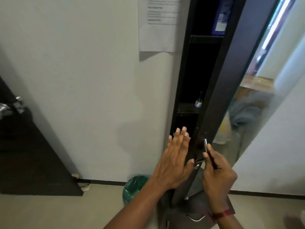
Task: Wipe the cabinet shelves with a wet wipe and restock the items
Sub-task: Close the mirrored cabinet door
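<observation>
Low at the cabinet (200, 68), front of the bottom compartment: left-hand fingers (183, 132) are straight and close together, palm facing the opening. Can't tell if they touch anything. Left hand (175, 156) holds nothing visible.

Right-hand fingers (208, 148) are curled, pinching 1 thin silver metal tool (205, 145), held upright against the dark door edge. Can't tell what kind of tool. Right hand (217, 172) has 1 red thread band (222, 214) at the wrist. 1 more small metal piece (197, 166) sits between the hands, too unclear to name.

Counts in the cabinet:
- 2 shelves visible: upper shelf (206, 38) and lower shelf (188, 109), 3 compartments showing.
- 1 small bottle (198, 101), dark cap, upright on the lower shelf near its right end.
- 1 blue pack (222, 17), standing on the upper shelf, right side.
- Middle compartment interior too dark to read beyond the bottle.

Cabinet is tall, narrow and dark. Mirrored door (257, 90) is swung open on the right, reflection blurred.

Room: pale wall (82, 80) with 1 printed sheet (158, 25) taped just left of the cabinet. 1 green-lined bin (132, 189) on the floor (49, 212) at the cabinet base. 1 dark door (24, 154) far left with a metal handle (8, 108).
</observation>
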Motion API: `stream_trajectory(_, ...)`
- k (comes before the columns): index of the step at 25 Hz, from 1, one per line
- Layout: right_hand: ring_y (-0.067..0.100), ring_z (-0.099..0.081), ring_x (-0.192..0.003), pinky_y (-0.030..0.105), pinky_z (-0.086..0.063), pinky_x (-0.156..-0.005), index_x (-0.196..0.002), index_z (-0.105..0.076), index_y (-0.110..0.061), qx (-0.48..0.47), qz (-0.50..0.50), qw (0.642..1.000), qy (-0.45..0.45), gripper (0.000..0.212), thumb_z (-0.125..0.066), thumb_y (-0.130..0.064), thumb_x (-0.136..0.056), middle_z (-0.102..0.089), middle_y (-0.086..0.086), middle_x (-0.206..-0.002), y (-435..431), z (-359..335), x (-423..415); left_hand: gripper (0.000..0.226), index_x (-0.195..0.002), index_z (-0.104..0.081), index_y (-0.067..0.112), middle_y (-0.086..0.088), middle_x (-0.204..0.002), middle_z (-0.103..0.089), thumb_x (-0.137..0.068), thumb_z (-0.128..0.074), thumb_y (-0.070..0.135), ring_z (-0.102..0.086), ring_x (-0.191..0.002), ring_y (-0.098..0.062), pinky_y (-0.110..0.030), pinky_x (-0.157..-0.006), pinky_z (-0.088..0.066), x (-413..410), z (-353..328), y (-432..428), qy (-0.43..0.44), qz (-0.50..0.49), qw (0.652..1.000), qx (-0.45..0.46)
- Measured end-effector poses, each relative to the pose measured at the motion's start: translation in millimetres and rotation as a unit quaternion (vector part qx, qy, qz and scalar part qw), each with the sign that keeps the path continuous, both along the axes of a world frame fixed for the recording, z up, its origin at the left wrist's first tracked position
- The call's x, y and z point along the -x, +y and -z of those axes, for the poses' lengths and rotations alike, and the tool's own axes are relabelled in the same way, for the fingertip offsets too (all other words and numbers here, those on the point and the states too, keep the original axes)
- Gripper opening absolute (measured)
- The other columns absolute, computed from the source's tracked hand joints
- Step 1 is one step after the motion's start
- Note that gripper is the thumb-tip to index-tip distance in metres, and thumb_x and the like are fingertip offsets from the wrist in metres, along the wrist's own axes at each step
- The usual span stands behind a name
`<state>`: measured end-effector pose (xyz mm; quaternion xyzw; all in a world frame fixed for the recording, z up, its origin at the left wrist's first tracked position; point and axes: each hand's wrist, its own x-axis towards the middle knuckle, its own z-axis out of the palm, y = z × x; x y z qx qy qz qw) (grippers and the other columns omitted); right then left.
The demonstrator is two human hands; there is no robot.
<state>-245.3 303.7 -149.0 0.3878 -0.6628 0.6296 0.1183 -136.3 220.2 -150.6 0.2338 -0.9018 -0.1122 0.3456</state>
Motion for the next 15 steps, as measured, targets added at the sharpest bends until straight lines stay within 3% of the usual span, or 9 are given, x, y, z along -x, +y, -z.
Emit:
stream_trajectory(5, -0.011, -0.057, -0.076, 0.001, -0.042, -0.07, -0.106, -0.071, 0.0, -0.002, 0.014, 1.0, -0.007, 0.027, -0.068, 0.008, -0.08, -0.065, 0.002, -0.086, -31, 1, -5, 0.081, -0.151, 0.013, 0.005, -0.008, -0.161, 0.018, -0.099, -0.041, 0.036, 0.013, -0.149, -0.024, -0.048, -0.121, -0.004, -30, 0, -30, -0.011, -0.056, 0.998, -0.019)
stream_trajectory(10, 0.014, -0.059, -0.075, -0.002, -0.041, -0.074, -0.104, -0.071, 0.003, -0.004, 0.069, 0.997, 0.017, 0.027, -0.067, 0.013, -0.08, -0.066, 0.005, -0.088, -62, -3, -19, 0.084, -0.151, 0.017, 0.007, -0.008, -0.16, 0.021, -0.098, -0.042, 0.037, 0.014, -0.148, -0.025, -0.049, -0.121, -0.001, -59, 2, -70, -0.023, -0.06, 0.998, -0.016)
stream_trajectory(12, 0.015, -0.06, -0.079, 0.003, -0.044, -0.075, -0.105, -0.07, 0.002, 0.0, 0.094, 0.995, 0.017, 0.028, -0.067, 0.013, -0.079, -0.069, 0.013, -0.09, -75, -5, -26, 0.084, -0.151, 0.017, 0.007, -0.009, -0.16, 0.019, -0.097, -0.041, 0.037, 0.013, -0.149, -0.026, -0.049, -0.121, -0.002, -74, 3, -86, -0.018, -0.065, 0.998, -0.008)
stream_trajectory(15, 0.018, -0.063, -0.081, 0.024, -0.05, -0.075, -0.105, -0.07, 0.001, -0.002, 0.126, 0.992, 0.02, 0.028, -0.068, 0.012, -0.079, -0.071, 0.016, -0.092, -94, -6, -31, 0.085, -0.151, 0.013, 0.005, -0.012, -0.161, 0.015, -0.095, -0.043, 0.035, 0.01, -0.149, -0.028, -0.05, -0.121, -0.004, -95, 8, -114, -0.018, -0.065, 0.998, 0.001)
